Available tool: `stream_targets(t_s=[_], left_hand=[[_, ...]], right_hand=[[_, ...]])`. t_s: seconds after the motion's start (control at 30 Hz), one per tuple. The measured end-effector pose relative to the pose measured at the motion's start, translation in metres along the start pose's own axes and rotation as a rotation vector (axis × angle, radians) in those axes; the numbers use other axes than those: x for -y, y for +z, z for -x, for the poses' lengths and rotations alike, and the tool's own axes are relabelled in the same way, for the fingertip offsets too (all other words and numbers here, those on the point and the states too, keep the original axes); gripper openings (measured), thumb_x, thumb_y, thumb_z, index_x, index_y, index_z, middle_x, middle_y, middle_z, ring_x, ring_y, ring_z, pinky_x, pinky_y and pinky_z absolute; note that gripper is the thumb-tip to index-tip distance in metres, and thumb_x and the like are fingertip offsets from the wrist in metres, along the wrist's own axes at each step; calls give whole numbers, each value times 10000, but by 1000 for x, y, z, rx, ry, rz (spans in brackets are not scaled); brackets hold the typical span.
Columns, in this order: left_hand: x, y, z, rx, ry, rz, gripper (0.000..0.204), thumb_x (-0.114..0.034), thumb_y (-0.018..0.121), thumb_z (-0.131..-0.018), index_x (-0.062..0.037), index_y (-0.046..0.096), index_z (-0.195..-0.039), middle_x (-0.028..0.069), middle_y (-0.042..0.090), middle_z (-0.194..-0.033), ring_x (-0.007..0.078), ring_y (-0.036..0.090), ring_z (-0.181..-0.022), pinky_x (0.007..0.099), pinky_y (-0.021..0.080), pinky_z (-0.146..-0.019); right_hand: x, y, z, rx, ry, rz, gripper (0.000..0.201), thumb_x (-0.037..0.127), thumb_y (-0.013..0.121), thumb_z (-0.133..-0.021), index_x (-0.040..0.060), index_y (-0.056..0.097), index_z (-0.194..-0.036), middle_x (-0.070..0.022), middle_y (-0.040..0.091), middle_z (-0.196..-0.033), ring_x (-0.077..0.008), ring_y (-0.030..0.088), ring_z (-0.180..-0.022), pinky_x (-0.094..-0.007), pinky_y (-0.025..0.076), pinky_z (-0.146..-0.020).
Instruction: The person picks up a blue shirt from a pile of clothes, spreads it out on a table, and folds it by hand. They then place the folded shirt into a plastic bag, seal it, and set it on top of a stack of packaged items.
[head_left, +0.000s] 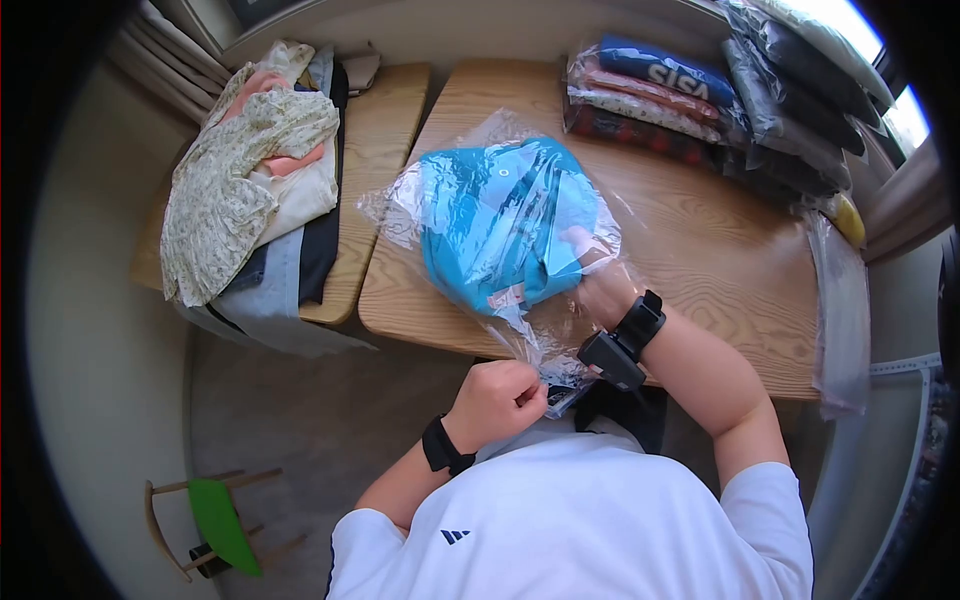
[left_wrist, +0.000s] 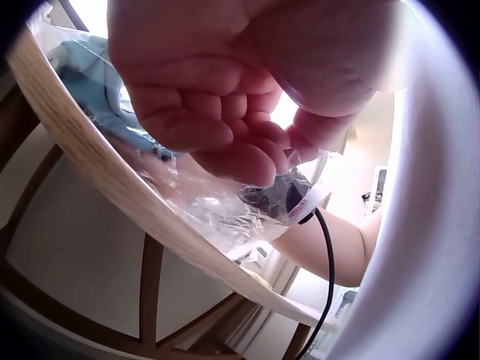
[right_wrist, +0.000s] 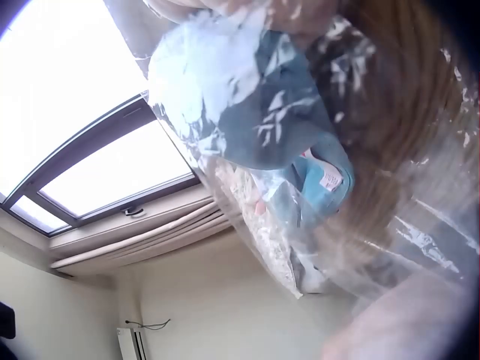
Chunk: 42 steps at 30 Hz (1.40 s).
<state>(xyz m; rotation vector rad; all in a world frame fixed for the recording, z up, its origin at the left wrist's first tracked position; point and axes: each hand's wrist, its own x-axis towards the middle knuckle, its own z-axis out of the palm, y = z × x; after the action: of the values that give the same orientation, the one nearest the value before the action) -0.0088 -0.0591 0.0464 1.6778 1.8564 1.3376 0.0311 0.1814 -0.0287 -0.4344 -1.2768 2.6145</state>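
A folded blue garment [head_left: 505, 225] lies inside a clear plastic bag [head_left: 625, 215] on the table, with a small white label showing in the right wrist view [right_wrist: 330, 180]. My right hand [head_left: 603, 288] is under the clear film at the garment's right side and grips its edge; the fingertips are partly hidden. By the table's front edge my left hand [head_left: 497, 402] has its fingers curled and pinches the near end of the bag. In the left wrist view the left hand [left_wrist: 225, 97] holds crinkled film between thumb and fingers.
Loose clothes [head_left: 245, 190] are heaped on the left table. Bagged folded garments [head_left: 650, 100] stand stacked at the back right, beside more dark packets [head_left: 800, 90]. A flat plastic packet [head_left: 838, 310] hangs over the right edge. A green chair [head_left: 222, 525] is on the floor.
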Motion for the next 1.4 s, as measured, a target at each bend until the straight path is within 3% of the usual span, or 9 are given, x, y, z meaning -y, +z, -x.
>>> stream_targets(t_s=[0.07, 0.17, 0.27, 0.33, 0.4, 0.43, 0.7, 1.0, 1.4], left_hand=[[-1, 2, -2, 60, 13, 33, 209, -78, 637, -713, -41, 474, -587, 109, 493, -568, 288, 514, -520, 383, 417, -489], [-1, 11, -7, 90, 58, 75, 238, -73, 662, -743, -25, 483, -593, 111, 501, -556, 277, 500, -490, 363, 400, -468], [-3, 6, -12, 137, 32, 85, 234, -105, 681, -753, -27, 516, -607, 103, 522, -569, 262, 512, -496, 349, 404, -475], [-4, -16, -12, 224, 13, 130, 247, -149, 696, -758, -31, 533, -614, 100, 518, -570, 257, 498, -488, 344, 398, -471], [-4, -46, -10, 283, -13, 242, 297, -233, 730, -767, -34, 563, -623, 70, 499, -554, 218, 455, -464, 307, 364, -456], [-11, -68, -16, 276, -3, 277, 297, -230, 719, -783, -33, 558, -630, 58, 498, -562, 192, 461, -470, 298, 358, -455], [13, -173, -156, 56, -285, 46, 223, -234, 515, -932, -51, 580, -823, -7, 605, -754, 61, 538, -735, 213, 408, -685], [151, -131, -272, 447, -651, -480, 253, -254, 558, -886, -20, 630, -951, 46, 647, -871, 123, 579, -763, 281, 473, -679], [209, -114, -294, 227, -596, -463, 167, -111, 609, -826, 18, 620, -720, 93, 619, -595, 170, 613, -521, 301, 509, -509]], right_hand=[[-25, -22, -17, -158, -431, 598, 292, 112, 605, -829, 40, 516, -1098, -138, 601, -971, -259, 589, -903, -385, 463, -819], [-5, 18, 6, -202, -401, 832, 227, 105, 557, -864, 44, 530, -1082, -100, 605, -953, -213, 596, -871, -350, 481, -801], [27, 37, 22, -138, 19, -138, 192, 102, 532, -888, 43, 543, -1071, -57, 601, -950, -163, 594, -873, -293, 489, -779], [44, 24, 49, 129, 22, 15, 275, 66, 567, -879, 36, 532, -1150, -45, 606, -1009, -138, 583, -968, -289, 491, -855], [81, 55, 65, -29, 112, 525, 351, 89, 607, -870, 30, 511, -1203, -55, 612, -1059, -141, 586, -1007, -300, 496, -881], [48, -10, 50, 121, -10, 279, 418, 131, 641, -863, 15, 491, -1235, -82, 607, -1096, -168, 611, -983, -304, 527, -840], [111, 84, 54, -71, 78, -195, 341, 199, 527, -945, 28, 483, -1236, -114, 610, -1108, -233, 651, -937, -381, 563, -814], [78, 24, 21, -184, 106, -224, 311, 167, 571, -911, 14, 514, -1175, -85, 623, -997, -200, 646, -836, -361, 563, -740], [62, 15, 56, -393, -159, -46, 311, 51, 536, -853, 9, 521, -1161, -57, 596, -1005, -161, 591, -883, -307, 500, -801]])
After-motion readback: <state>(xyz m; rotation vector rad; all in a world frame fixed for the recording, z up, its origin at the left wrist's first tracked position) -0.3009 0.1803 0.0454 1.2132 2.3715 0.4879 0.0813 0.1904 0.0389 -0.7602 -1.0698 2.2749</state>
